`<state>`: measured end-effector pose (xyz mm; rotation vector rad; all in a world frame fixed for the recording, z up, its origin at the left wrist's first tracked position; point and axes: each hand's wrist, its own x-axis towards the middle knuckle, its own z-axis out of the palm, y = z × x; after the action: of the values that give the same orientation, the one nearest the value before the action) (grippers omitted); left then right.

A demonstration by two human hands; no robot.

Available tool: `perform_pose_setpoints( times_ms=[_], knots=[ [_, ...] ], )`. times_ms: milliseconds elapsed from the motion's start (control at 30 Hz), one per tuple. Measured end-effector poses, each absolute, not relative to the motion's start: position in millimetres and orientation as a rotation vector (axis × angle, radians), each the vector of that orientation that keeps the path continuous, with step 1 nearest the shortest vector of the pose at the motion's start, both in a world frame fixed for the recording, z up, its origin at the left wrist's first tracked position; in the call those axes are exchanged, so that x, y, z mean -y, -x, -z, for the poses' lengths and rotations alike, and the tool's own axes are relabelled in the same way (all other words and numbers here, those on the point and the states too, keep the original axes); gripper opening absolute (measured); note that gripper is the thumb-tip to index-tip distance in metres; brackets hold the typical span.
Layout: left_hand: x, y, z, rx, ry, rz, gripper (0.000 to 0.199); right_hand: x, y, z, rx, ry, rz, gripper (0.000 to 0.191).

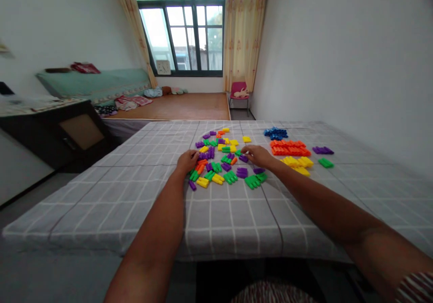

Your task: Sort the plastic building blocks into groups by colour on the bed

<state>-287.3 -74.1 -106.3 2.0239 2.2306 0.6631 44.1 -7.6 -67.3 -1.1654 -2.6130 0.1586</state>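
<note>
Small plastic pieces with rounded prongs lie in a loose mixed heap on the table, in purple, green, yellow and orange. My left hand (188, 161) is at the heap's left edge with fingers curled, beside a purple piece (207, 154) and a yellow piece (203, 149); what its fingertips hold, if anything, is hidden. On the right side of the heap, my right hand (257, 155) reaches in with bent fingers close together. Its fingertips are by a green piece (238, 153), above a purple piece (243, 158); I cannot make out what they grip.
Right of my right hand are colour groups: dark blue pieces (275, 133), orange pieces (290, 148), yellow pieces (297, 163), a purple group (323, 150) and green (326, 162). A grey checked cloth (135, 195) covers the table. Beyond stand a bed (182, 104) and a pink chair (239, 87).
</note>
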Motion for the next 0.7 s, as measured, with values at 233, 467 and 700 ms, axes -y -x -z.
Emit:
perform_pose_setpoints(
  times_ms=[233,467,700],
  knots=[
    [73,288,107,-2.205,-2.023,-0.668,0.04,-28,-13,82,2.715,1.326,-0.142,0.037],
    [71,290,109,-2.196,-2.054,-0.673,0.039,-23,17,79,2.609,1.174,-0.017,0.036],
    [70,290,111,-2.201,-2.047,-0.659,0.039,-26,51,79,2.711,1.155,0.005,0.029]
  ],
)
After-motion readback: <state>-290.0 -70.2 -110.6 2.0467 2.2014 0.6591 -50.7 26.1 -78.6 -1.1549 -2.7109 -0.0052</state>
